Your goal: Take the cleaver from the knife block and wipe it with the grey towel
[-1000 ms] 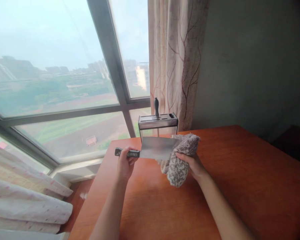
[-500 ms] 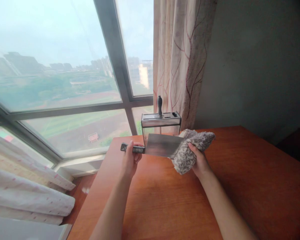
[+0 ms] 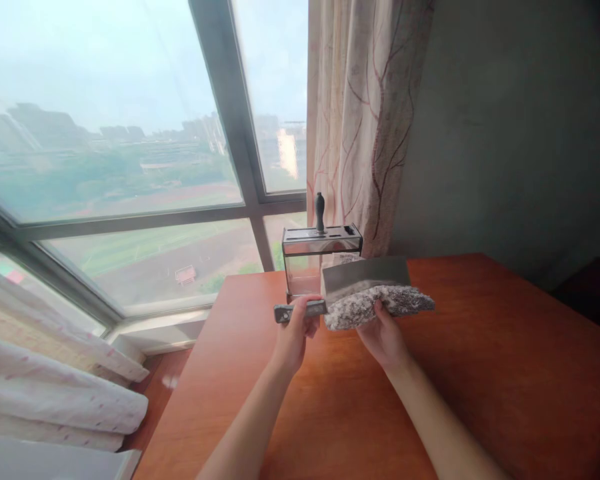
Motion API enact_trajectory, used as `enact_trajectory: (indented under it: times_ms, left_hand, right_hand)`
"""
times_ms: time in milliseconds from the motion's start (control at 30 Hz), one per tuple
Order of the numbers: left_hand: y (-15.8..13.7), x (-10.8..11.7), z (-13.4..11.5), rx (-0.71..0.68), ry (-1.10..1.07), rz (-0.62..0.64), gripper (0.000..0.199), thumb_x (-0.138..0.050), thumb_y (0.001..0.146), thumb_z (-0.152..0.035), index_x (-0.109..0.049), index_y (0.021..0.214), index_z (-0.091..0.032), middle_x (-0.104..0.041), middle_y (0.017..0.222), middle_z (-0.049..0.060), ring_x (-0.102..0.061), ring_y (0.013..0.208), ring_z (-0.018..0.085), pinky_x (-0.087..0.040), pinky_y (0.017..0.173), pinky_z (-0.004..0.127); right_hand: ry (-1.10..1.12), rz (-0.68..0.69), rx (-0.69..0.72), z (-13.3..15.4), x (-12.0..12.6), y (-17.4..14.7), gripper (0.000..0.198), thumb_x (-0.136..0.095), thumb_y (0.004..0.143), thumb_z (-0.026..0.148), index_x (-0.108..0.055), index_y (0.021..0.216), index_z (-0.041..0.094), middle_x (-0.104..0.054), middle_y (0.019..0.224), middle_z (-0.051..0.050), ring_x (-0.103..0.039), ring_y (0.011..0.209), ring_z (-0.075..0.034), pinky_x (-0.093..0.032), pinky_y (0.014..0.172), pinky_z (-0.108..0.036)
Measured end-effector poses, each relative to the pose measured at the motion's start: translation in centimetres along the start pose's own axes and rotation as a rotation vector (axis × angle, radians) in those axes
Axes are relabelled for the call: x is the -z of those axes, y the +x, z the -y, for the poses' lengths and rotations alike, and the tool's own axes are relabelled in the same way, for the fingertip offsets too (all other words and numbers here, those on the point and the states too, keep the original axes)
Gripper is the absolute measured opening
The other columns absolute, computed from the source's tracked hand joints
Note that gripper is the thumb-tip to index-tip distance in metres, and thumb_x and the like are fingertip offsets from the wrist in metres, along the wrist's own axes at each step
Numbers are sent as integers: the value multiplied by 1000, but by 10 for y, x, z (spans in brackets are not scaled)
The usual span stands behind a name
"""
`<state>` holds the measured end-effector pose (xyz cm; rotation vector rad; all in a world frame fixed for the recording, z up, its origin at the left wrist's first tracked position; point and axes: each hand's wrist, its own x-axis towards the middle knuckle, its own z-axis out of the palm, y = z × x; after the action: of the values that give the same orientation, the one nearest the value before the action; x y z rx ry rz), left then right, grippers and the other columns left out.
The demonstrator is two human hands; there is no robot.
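Observation:
My left hand (image 3: 296, 330) is closed round the dark handle of a cleaver (image 3: 365, 275), its wide grey blade pointing right. A fluffy grey-and-white cloth (image 3: 380, 308) is folded along the lower edge of the blade, and a bit of it shows behind the blade's top. My right hand (image 3: 384, 337) grips this cloth from below, thumb on the near side; its other fingers are mostly hidden. Both hands are above the wooden table. Just behind the blade stands a clear-sided knife block (image 3: 323, 239) with a dark-handled tool (image 3: 320, 212) upright in its top.
The reddish-brown table (image 3: 330, 413) extends to both sides beneath my arms. A large window (image 3: 130, 220) is at the left, with curtains (image 3: 365, 120) behind the knife block and more curtains (image 3: 55, 380) at lower left. A dark wall (image 3: 500, 133) rises at the right.
The cleaver has moved to the right with my left hand, deeper into the cloth. The cloth has gone from bunched at the blade's end to lying along its lower edge.

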<state>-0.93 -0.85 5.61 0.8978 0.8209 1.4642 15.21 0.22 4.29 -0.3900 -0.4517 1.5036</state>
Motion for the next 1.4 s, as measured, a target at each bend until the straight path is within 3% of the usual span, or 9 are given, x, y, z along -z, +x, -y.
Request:
enact_trajectory:
  times_ms: [167, 300, 500, 700, 933, 1133, 1233, 1400]
  left_hand:
    - [-7, -4, 11, 62, 96, -35, 40, -60, 79, -54, -67, 93, -17, -49, 61, -3, -36, 48, 6, -27, 42, 18]
    - [-6, 0, 10, 39, 172, 6, 40, -61, 79, -53, -68, 94, -16, -49, 58, -3, -38, 47, 6, -29, 42, 19]
    - [-2, 6, 0, -64, 255, 130, 39, -53, 87, -45, -69, 104, -14, -50, 51, -2, -41, 46, 8, -30, 46, 21]
    - [2, 8, 1, -61, 169, 99, 38, -50, 88, -45, -69, 102, -15, -51, 53, -1, -41, 49, 9, -28, 46, 22]
    - [-4, -2, 15, -54, 149, 48, 35, -54, 85, -47, -68, 94, -16, -55, 60, 0, -43, 55, 9, -32, 52, 22]
    - [-10, -11, 20, -179, 272, -58, 27, -55, 85, -47, -60, 90, -21, -56, 78, -1, -49, 68, 12, -38, 60, 21]
    - [-8, -8, 17, -209, 334, -54, 25, -54, 86, -46, -59, 87, -21, -56, 79, -2, -50, 71, 12, -39, 63, 21]
    - [-1, -1, 10, -137, 387, -9, 33, -58, 82, -49, -66, 86, -17, -61, 69, 1, -53, 61, 13, -42, 58, 24]
  right_hand:
    - [-47, 45, -68, -16, -1, -5, 34, -78, 69, 31, -66, 100, 28, -71, 106, 2, -63, 105, -21, -50, 92, -38]
    - [-28, -49, -41, -19, 0, -4, 37, -79, 68, 25, -65, 103, 27, -72, 104, 4, -66, 96, -17, -53, 86, -32]
    - [126, -208, -28, 8, 8, 11, 25, -76, 70, 24, -67, 93, 26, -75, 92, 6, -68, 88, -13, -55, 82, -26]
    - [198, -160, 69, 31, 11, 16, 29, -68, 78, 26, -65, 106, 30, -73, 104, 7, -66, 100, -14, -52, 91, -32]
    - [184, -69, -6, 3, -1, 2, 32, -73, 76, 30, -65, 107, 30, -73, 105, 6, -65, 101, -15, -49, 95, -31]
    - [136, -28, -143, -16, -8, -10, 33, -78, 70, 26, -67, 101, 26, -73, 103, 3, -65, 99, -19, -50, 95, -37]
    - [114, -56, -170, -17, -7, -9, 32, -78, 68, 21, -68, 99, 24, -74, 99, 2, -67, 94, -18, -53, 90, -33]
    - [47, -163, -202, -10, -1, 0, 27, -75, 70, 18, -68, 95, 22, -75, 91, 2, -70, 81, -17, -58, 78, -30]
